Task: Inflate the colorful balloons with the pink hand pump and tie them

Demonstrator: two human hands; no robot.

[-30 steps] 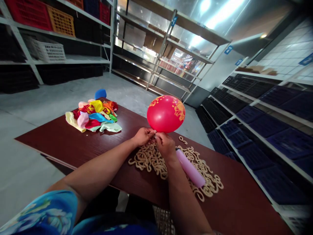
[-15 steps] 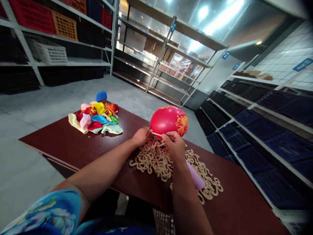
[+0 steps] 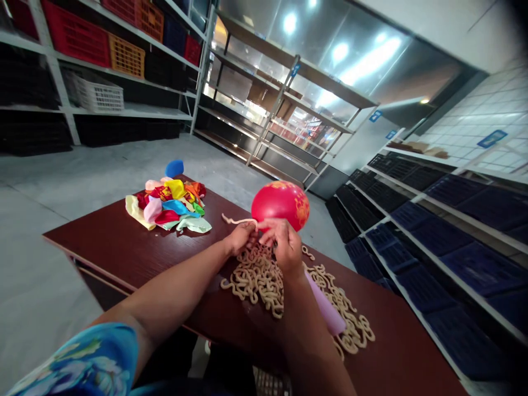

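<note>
A blown-up red balloon (image 3: 275,202) with a gold print is just beyond my hands, above the table's far edge. My left hand (image 3: 243,237) is closed in a pinch at the balloon's neck. From its fingertips a loose end of pale cord (image 3: 235,221) sticks out to the left. Against the left fingertips, my right hand (image 3: 284,242) has its fingers bent on the cord at the neck; they are slightly blurred and the neck itself is hidden. Below both hands lies a heap of beige curly cords (image 3: 258,275).
On the dark brown table (image 3: 198,258), uninflated coloured balloons (image 3: 169,206) lie to the left. A light purple tube-like thing (image 3: 328,308) rests among cords under my right forearm. A blue rounded object (image 3: 174,168) shows behind the table. Shelves with crates (image 3: 76,36) stand around.
The cord, earlier stretched between my hands, now has a free end pointing left past my left hand. My right hand has moved left against the left fingertips. The view has shifted slightly.
</note>
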